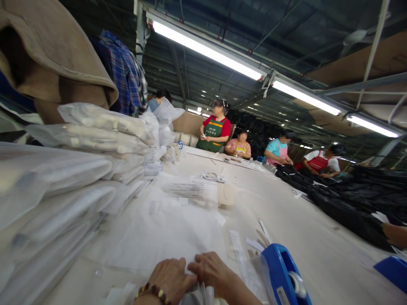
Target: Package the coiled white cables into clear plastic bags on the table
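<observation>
At the bottom edge, my left hand (168, 278), with a bead bracelet at the wrist, and my right hand (211, 270) meet with fingers curled together. Both pinch the near edge of a clear plastic bag (152, 228) that lies flat on the pale table (280, 212). Crumpled white plastic (203, 294) bunches under the two hands. A blue tape dispenser (281, 275) stands just right of my right hand.
A tall stack of bagged white garments (63, 178) fills the left. Paper strips (259, 237) lie near the dispenser. Black garments (349, 199) cover the table's right side. Several people (216, 131) work at the far end. Another person's hand (396, 235) shows at the right edge.
</observation>
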### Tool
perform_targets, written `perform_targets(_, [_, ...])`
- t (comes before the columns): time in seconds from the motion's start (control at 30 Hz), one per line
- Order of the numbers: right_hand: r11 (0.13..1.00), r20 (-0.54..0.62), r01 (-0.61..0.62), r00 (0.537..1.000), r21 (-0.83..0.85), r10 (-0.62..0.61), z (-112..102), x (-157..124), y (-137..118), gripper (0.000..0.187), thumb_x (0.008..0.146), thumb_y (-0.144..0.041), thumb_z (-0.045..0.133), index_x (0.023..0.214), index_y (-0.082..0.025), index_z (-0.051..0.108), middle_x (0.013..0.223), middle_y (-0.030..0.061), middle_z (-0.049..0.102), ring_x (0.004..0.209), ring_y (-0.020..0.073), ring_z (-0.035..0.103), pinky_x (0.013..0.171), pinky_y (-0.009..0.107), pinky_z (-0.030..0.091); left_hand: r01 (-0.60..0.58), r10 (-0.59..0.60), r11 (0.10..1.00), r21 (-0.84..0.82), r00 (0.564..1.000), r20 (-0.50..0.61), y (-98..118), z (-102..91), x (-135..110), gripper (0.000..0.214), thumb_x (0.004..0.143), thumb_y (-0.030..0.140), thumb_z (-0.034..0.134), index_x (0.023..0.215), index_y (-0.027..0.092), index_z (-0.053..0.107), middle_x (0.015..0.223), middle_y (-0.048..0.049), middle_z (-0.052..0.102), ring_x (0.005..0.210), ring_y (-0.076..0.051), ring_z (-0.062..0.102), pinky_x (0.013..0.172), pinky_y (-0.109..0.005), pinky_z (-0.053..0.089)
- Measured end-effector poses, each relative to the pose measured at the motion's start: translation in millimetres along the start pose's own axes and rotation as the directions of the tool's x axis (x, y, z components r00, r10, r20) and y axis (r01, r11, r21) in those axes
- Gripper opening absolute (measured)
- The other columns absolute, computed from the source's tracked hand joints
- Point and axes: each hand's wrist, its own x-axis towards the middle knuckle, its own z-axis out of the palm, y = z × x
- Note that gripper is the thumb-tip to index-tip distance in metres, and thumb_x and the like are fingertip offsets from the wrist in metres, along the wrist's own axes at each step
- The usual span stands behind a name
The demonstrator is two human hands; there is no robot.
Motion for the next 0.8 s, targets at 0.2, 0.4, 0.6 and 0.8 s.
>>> perform_targets(0.2, [0.995, 0.000, -0.054, 0.999, -0.086, 0.054, 8.0, -1.5, -6.0, 0.020, 0.077, -0.026, 0.055, 0.096, -0.020, 0.051, 0.088, 0.0035, 0.063, 0.079, 0.0185, 0.060, 0.067, 0.028, 0.040, -0.004, 0.003, 0.999, -0.033, 1.000, -0.025, 1.1, -2.6, -1.8, 0.042, 0.079, 0.036, 0.033, 0.096, 0.010, 0.061, 0.094, -0.0175, 0.067, 0.099, -0.033, 0.060, 0.087, -0.046, 0.045])
perform_targets(0.4, [0.984, 0.073, -0.141, 0.986, -0.109, 0.150, 15.0, 14.2, -3.7, 0.005, 0.079, -0.025, 0.055, 0.079, -0.020, 0.054, 0.071, 0.0018, 0.066, 0.061, 0.0176, 0.061, 0.049, 0.027, 0.034, -0.014, 0.012, 0.999, -0.042, 0.999, -0.045, -1.9, 1.2, 1.6, 0.042, 0.079, 0.038, 0.036, 0.096, 0.010, 0.062, 0.093, -0.0176, 0.067, 0.096, -0.033, 0.061, 0.086, -0.046, 0.046])
perform_targets(0.6, [0.971, 0.063, -0.192, 0.977, -0.144, 0.203, 19.0, 13.6, -5.1, 0.008, 0.080, -0.025, 0.056, 0.086, -0.021, 0.053, 0.075, 0.0016, 0.066, 0.065, 0.0188, 0.062, 0.052, 0.027, 0.035, 0.020, -0.021, 0.999, -0.030, 1.000, -0.008, -1.2, 1.7, 2.7, 0.045, 0.083, 0.043, 0.033, 0.102, 0.011, 0.058, 0.095, -0.0173, 0.066, 0.100, -0.031, 0.060, 0.087, -0.044, 0.045])
perform_targets(0.8, [0.960, 0.010, -0.217, 0.975, -0.178, 0.222, 22.7, 13.8, -9.6, 0.020, 0.080, -0.020, 0.055, 0.100, -0.020, 0.048, 0.086, 0.0039, 0.065, 0.075, 0.0204, 0.063, 0.062, 0.030, 0.042, 0.035, -0.034, 0.999, -0.034, 0.999, 0.002, -0.3, 1.0, 1.0, 0.046, 0.086, 0.044, 0.028, 0.102, 0.012, 0.057, 0.098, -0.0160, 0.066, 0.101, -0.031, 0.059, 0.088, -0.044, 0.044])
